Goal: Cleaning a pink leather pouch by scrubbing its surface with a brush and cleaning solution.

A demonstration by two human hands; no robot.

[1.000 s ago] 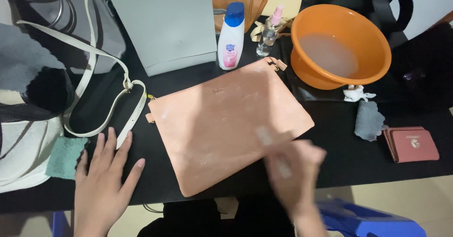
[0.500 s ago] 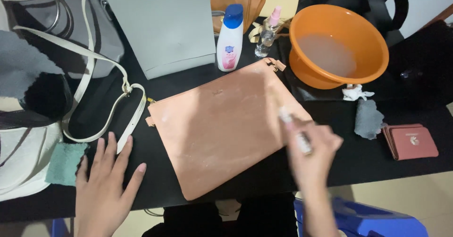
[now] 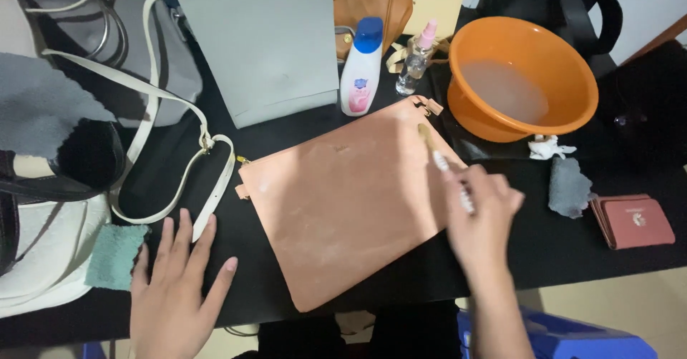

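Right hand (image 3: 481, 212) has been swinging its brush (image 3: 438, 160) up toward the top edge of the peach pouch (image 3: 343, 202) lying on the black counter (image 3: 544, 244), its grip pinching the handle; left hand (image 3: 175, 287) is resting flat, fingers spread.

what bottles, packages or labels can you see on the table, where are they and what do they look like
Lotion bottle: back of the table, above the flat pink pouch; upright, white, blue cap, pink-and-blue label.
Spray bottle: right of it, beside the orange basin; small, clear, pink top.
No screens or signs show.
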